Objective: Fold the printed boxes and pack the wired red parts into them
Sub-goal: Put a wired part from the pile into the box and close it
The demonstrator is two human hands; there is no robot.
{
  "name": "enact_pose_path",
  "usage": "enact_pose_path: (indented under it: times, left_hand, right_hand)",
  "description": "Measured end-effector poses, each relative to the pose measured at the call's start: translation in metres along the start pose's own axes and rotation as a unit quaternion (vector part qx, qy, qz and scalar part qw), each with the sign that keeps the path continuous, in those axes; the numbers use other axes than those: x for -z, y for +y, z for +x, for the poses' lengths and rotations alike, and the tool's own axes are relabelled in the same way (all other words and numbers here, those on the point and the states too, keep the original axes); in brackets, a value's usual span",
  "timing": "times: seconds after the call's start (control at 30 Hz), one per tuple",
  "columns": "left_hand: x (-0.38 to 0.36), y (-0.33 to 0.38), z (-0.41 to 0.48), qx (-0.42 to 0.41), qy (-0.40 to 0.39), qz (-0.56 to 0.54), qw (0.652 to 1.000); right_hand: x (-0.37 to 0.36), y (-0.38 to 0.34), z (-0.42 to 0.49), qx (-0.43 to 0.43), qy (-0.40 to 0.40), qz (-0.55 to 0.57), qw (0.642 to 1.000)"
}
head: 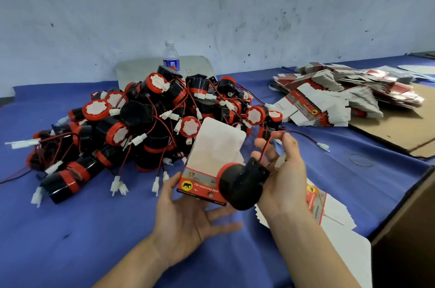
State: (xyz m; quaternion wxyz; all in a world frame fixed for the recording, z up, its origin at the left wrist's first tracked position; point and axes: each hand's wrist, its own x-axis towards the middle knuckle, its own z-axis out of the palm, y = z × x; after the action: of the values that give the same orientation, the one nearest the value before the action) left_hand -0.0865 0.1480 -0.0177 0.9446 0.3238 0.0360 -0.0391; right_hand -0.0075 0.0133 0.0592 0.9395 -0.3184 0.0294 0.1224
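The left hand (pixel 188 214) lies palm up at the near edge, thumb pressed to the left side of a printed box (pixel 204 177) and fingers spread under it. The right hand (pixel 287 174) is clamped on 1 reversing horn (pixel 240 184), whose red-rimmed end sits at the box's right side, not yet inside.

The blue tabletop (pixel 70 229) carries a big pile of horns (pixel 141 123) to the far left and a fanned stack of flat box blanks (pixel 341 97) to the far right.

The box looks like thin card: light, easily crushed, best held by its side walls so the mouth stays square. Its white flap (pixel 219 141) stands up and will likely bend if pushed.

The horn seems a hard plastic drum, probably the heavier piece, smooth enough to slip, so the round body is the place to take it.

Its red wire (pixel 268 144) loops over the right fingers; the white connector (pixel 280 160) is tucked against them. Both are limp and could snag, so they probably need folding in after the body.
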Motion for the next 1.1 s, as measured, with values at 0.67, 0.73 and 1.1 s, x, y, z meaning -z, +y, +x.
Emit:
enact_pose_path:
  times: [0.67,0.73,1.1]
  left_hand:
    - [0.012,0.003,0.007,-0.041,0.142,-0.100,0.984]
    - [0.013,0.007,0.011,-0.126,0.184,-0.079,0.972]
    - [0.017,0.016,0.007,-0.308,0.336,0.101,0.884]
  right_hand:
    - [0.008,0.021,-0.007,0.254,-0.032,-0.392,0.884]
    - [0.003,0.021,-0.017,0.333,-0.093,-0.408,0.845]
    - [0.014,0.043,-0.026,0.136,-0.310,-0.740,0.581]
